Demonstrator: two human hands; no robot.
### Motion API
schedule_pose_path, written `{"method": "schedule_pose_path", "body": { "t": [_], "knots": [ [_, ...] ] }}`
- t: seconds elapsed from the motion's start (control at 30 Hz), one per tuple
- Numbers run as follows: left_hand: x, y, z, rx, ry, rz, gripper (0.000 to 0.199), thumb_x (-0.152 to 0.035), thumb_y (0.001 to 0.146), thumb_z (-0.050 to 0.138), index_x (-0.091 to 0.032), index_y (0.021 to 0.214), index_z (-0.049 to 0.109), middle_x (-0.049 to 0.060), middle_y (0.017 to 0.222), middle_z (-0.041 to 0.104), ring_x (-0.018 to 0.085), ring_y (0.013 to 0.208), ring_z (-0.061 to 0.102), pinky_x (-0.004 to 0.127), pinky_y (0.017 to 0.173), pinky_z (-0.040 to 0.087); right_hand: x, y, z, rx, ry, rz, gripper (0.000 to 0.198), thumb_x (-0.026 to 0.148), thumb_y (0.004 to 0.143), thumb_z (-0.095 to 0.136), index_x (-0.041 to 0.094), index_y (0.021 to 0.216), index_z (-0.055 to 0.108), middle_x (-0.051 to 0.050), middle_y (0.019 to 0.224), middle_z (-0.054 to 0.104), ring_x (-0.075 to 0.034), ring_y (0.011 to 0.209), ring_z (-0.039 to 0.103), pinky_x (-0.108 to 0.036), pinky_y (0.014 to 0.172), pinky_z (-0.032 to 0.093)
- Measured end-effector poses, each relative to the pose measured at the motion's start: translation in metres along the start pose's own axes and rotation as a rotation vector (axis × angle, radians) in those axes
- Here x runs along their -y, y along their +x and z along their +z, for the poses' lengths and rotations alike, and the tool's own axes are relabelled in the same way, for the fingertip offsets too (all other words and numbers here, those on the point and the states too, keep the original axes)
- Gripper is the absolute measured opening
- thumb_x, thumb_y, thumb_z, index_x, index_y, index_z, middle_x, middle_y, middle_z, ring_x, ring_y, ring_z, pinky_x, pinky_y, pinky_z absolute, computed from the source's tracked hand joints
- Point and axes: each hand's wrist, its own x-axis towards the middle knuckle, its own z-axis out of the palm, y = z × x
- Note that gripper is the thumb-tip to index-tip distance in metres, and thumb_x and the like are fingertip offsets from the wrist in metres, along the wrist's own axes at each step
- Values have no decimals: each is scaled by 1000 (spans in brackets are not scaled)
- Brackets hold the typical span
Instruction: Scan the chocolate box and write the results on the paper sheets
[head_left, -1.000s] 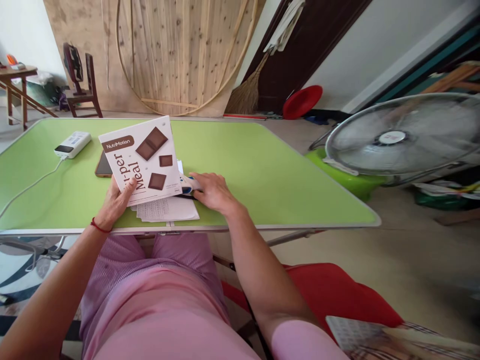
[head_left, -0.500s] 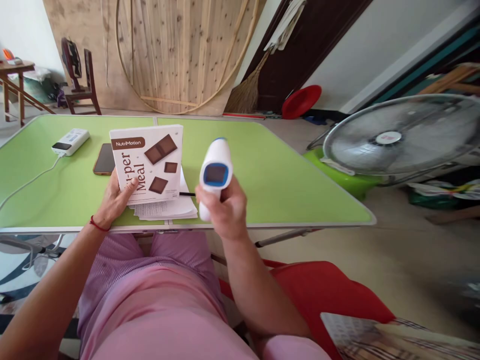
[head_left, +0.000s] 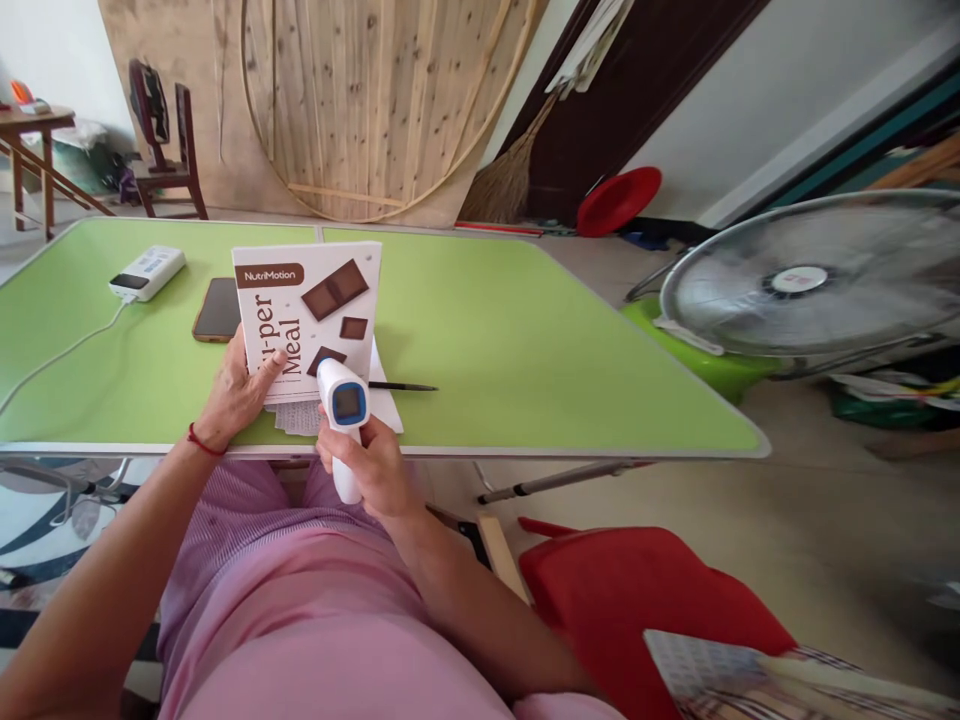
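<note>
My left hand (head_left: 238, 393) grips the lower left of a white box (head_left: 319, 290) marked NutriMotion, its thumb across the front. The box stands tilted up over the table and has brown chocolate pictures on it. In my right hand (head_left: 375, 462) is a white infrared thermometer (head_left: 343, 395) with a blue-rimmed screen facing me. Its head overlaps the box's lower edge in my view; whether they touch I cannot tell. Behind and below the box lie printed papers (head_left: 386, 405), partly hidden, with a black pen (head_left: 409, 386) on them sticking out to the right.
On the green folding table (head_left: 525, 340) lie a phone (head_left: 216, 308) and a white power bank (head_left: 148, 272) with a cable running left. A large fan (head_left: 795, 280) stands to the right. A red chair (head_left: 645, 600) is beside me, with cloth on it.
My right hand has brought the thermometer left and down, from right of the box to the front of its lower edge. The pen is now uncovered. My left hand keeps its hold.
</note>
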Motion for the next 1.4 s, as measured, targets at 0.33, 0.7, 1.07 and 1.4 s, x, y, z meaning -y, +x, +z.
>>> {"method": "schedule_pose_path", "body": {
  "t": [0.33,0.7,1.07,1.4],
  "knots": [
    [-1,1,0,26,-34,23,47,-59,89,54,-21,117,58,9,117,66,28,104,63,42,92,53,-3,2,3,-49,-45,-3,29,44,70,71,18,83,64,3,57,55,-12,50,48,-28,52,41],
    [-2,1,-2,23,7,9,49,-62,89,53,-21,117,57,9,115,67,28,102,64,40,88,53,-6,3,1,-27,-16,3,26,42,73,72,18,76,62,4,56,55,-11,51,49,-27,53,40],
    [-2,2,-1,30,17,32,50,-61,89,53,-20,118,55,10,116,68,26,102,66,38,86,55,-4,4,2,-11,11,-5,24,39,74,73,18,77,62,5,56,55,-11,50,49,-27,53,40],
    [0,2,-2,33,4,50,50,-60,90,54,-19,118,55,10,116,67,25,101,66,38,87,55,-6,5,1,-11,-31,-21,26,42,74,72,19,76,62,4,56,55,-11,51,49,-27,53,41]
  ]
}}
